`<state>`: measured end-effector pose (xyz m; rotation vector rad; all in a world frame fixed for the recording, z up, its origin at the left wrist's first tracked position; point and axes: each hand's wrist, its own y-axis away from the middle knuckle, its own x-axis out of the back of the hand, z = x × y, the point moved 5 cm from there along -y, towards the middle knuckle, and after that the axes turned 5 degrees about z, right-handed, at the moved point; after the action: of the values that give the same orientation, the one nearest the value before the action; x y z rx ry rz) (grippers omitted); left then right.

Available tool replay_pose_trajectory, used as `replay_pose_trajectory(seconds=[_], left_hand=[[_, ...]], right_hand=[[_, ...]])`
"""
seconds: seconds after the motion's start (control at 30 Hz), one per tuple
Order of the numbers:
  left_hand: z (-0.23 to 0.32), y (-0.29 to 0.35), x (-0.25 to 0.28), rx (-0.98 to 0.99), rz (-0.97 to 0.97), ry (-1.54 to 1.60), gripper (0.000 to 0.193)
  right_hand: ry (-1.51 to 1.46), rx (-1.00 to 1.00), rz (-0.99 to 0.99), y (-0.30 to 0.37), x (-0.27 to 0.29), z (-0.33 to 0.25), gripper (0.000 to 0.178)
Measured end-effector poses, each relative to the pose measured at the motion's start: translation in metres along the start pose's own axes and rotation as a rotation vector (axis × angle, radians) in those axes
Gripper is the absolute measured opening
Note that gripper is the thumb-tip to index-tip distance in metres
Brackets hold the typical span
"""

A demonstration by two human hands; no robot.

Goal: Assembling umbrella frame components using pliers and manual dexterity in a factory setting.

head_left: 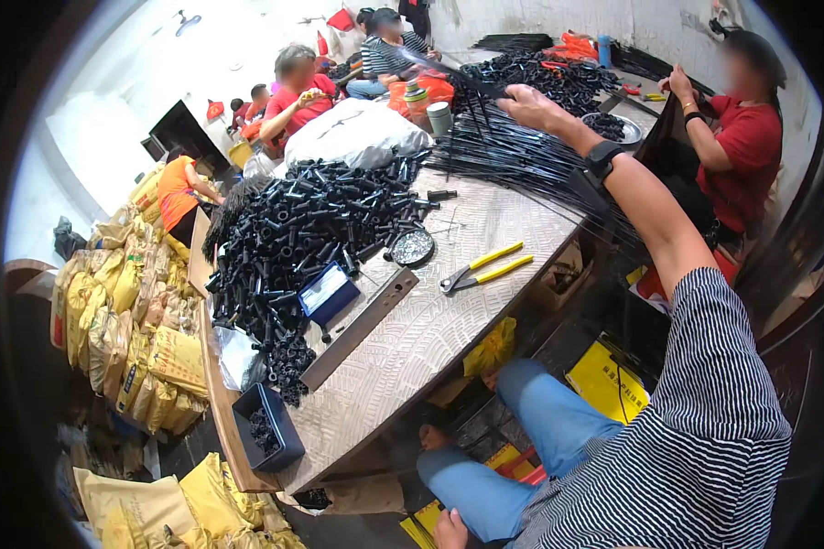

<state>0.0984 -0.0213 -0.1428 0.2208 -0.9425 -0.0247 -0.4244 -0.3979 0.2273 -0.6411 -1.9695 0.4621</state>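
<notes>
My right hand [531, 105] reaches far across the wooden table [430, 339], a dark watch on its wrist. Its fingers are closed on a fanned bundle of thin black rods [513, 160] that lies over the table's far side. My left hand [450, 531] rests low by my knee in blue jeans, at the frame's bottom edge, partly cut off. A big heap of short black plastic tubes [311, 220] covers the table's left part. Yellow-handled pliers [485, 268] lie on the table between the heap and my arm.
A blue box [328, 293], a long metal bar [362, 325], a round metal lid [412, 247] and a black bin of tubes [265, 425] sit by the heap. A person in red [742, 137] works at the right; others sit behind. Yellow sacks [128, 311] are stacked left.
</notes>
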Motion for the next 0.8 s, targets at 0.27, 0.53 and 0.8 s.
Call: replay_pose_trajectory(seconds=[0.27,0.53,0.8], left_hand=[[0.014,0.009,0.011,0.127,-0.073,-0.112,0.032],[0.018,-0.017,0.032,-0.015,-0.075,0.025,0.038],[0.251,-0.046,0.135,-0.49,0.037,0.573,0.023]], right_hand=[[-0.137,0.327,0.605,-0.012,0.016,-0.05,0.029],[-0.166,0.146,0.467,0.047,-0.084,0.009,0.032],[-0.484,0.149,-0.393,0.072,-0.053,-0.126,0.019]])
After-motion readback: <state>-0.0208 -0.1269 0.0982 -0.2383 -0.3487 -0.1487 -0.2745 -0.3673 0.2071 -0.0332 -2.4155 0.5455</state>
